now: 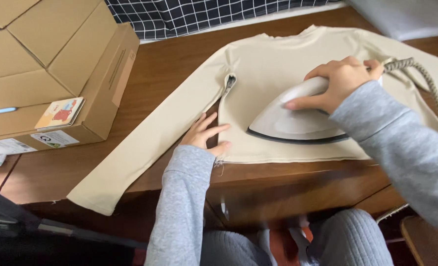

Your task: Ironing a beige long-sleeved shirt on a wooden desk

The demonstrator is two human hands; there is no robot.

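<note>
Cream long-sleeved cotton top [278, 64] is pinned flat on the wooden table [165, 69] by the spread left hand [206, 135], so the white iron [293, 116], gripped by the closed right hand [339, 81], glides without bunching.

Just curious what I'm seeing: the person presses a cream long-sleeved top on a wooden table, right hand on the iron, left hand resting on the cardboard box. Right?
Not quite. In the head view the left hand lies flat on the cream top near its hem, not on the cardboard box. The right hand does grip the iron on the wooden table.

sleeves: grey knit, long | trousers: grey ribbed knit | hands: bare
</note>
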